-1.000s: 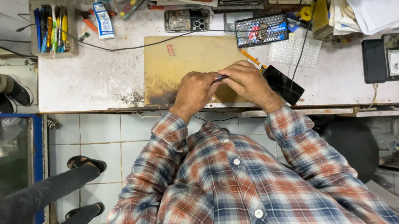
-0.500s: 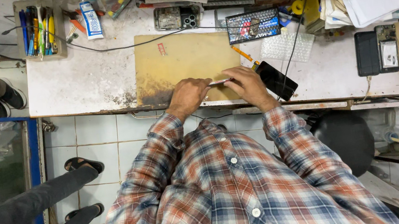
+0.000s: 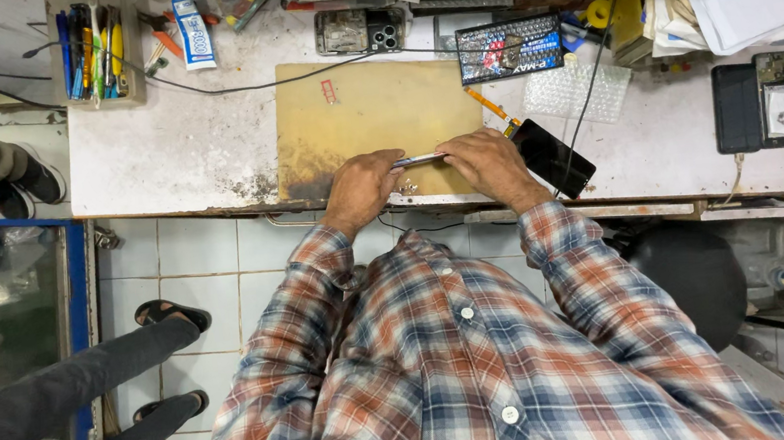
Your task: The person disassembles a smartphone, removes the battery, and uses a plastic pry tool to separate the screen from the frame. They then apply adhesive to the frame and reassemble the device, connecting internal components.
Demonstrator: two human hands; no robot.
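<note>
You held the thin phone panel (image 3: 417, 159) on edge over the tan mat (image 3: 368, 112) on the worktop (image 3: 171, 148); your left hand (image 3: 359, 186) and right hand (image 3: 487, 159) pinched its ends; likely light, stiff, fragile; grip the edges, not the face

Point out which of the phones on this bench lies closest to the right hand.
The black phone lying at an angle, screen dark, right beside the right hand. The opened phones with exposed insides sit far off at the bench's right end.
</note>
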